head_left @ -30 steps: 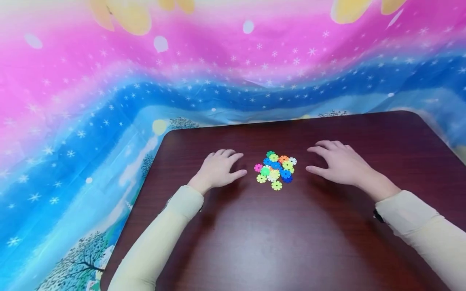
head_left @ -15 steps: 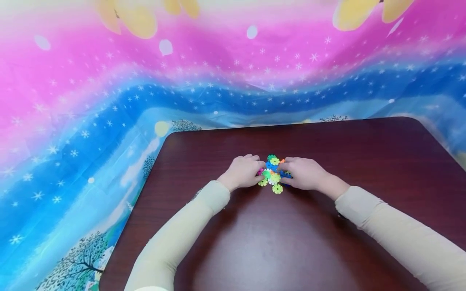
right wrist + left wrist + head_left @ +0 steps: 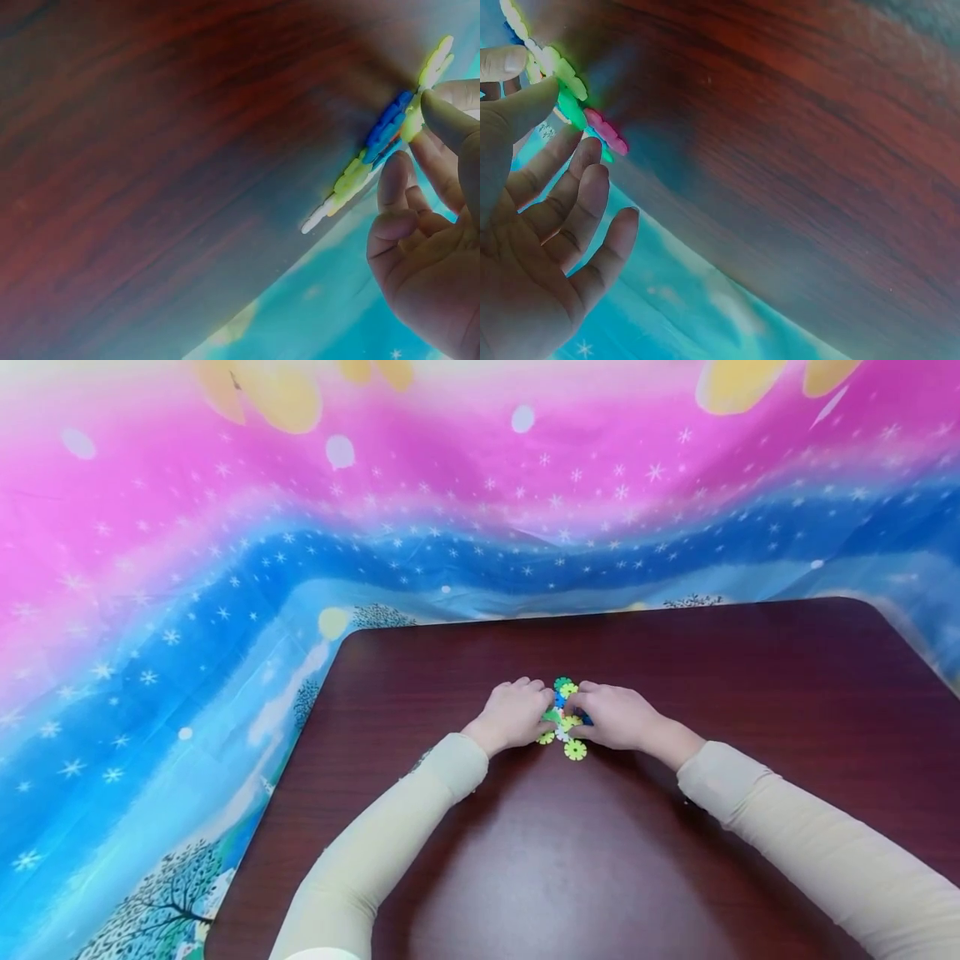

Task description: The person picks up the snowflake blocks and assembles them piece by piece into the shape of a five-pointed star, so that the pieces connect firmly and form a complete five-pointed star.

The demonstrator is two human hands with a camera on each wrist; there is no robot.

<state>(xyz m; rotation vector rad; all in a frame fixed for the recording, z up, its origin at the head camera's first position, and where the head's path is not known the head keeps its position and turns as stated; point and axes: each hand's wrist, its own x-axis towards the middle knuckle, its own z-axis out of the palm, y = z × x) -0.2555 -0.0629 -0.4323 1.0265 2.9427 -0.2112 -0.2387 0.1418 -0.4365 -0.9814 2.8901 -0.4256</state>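
Small plastic snowflake discs in several colours lie in a low pile on a dark wooden table. My left hand [image 3: 516, 717] is at the pile's left side; its thumb and index finger pinch a green snowflake disc [image 3: 572, 107], the other fingers loosely bent. A pink disc [image 3: 606, 133] lies close by. My right hand [image 3: 618, 717], on the pile's right side, pinches a yellow snowflake disc [image 3: 412, 124] between thumb and index finger. Blue discs [image 3: 386, 129] sit beside that hand. A yellow-green disc [image 3: 575, 750] lies at the near edge. Both hands hide much of the pile.
The brown table [image 3: 525, 860] has rounded corners, its far edge behind the pile. A pink and blue printed cloth [image 3: 420, 510] with snowflakes hangs behind the table and along its left side.
From wide apart beside the pile, both hands have come inward onto it, and over the last half second they draw slightly closer together. Fingers now cover many of the discs.
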